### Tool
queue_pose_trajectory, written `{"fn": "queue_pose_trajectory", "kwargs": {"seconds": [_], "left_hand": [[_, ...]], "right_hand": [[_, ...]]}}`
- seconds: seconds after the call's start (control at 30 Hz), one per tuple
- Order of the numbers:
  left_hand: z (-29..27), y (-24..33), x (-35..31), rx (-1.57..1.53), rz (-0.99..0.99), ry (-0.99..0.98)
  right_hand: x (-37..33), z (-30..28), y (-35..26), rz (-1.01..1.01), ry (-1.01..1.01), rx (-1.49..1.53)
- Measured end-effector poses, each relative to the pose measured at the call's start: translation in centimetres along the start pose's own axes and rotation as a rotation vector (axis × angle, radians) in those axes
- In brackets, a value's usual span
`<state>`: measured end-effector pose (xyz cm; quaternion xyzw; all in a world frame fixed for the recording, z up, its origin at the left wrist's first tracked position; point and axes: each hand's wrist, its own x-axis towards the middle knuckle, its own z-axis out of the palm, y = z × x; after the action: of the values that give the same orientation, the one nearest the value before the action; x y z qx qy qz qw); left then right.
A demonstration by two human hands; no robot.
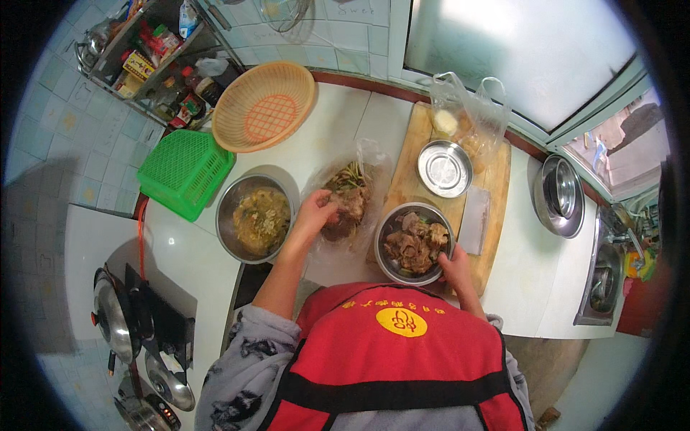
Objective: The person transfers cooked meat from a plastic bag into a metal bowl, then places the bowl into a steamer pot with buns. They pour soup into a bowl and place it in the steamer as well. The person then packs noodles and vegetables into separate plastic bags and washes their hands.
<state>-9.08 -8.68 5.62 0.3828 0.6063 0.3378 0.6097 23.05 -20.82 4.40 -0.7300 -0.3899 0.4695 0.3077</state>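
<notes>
Her left hand [320, 208] reaches into the clear plastic bag [359, 190] on the worktop [323, 129], fingers pinched on meat scraps; the right hand [454, 262] grips the steel bowl of meat [415, 243]. The limp bag could sag, spilling juice.

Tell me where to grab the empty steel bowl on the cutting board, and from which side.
Take the empty steel bowl by its near rim, coming from the person's side. It sits upright with its flared rim exposed all round, but a clear plastic bag crowds its far edge, and the cleaver lies to its near right.
</notes>
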Motion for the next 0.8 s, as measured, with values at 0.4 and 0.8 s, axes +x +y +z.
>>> {"fn": "queue_pose_trajectory", "kwargs": {"seconds": [0.4, 0.8], "left_hand": [[-1.6, -1.5, -0.7, 1.423, 0.211, -0.060], [2.0, -3.0, -1.6, 1.427, 0.200, 0.079]], "right_hand": [[0.9, 0.1, 2.1, -0.112, 0.008, -0.041], [0.3, 0.0, 0.8, -0.002, -0.038, 0.047]]}}
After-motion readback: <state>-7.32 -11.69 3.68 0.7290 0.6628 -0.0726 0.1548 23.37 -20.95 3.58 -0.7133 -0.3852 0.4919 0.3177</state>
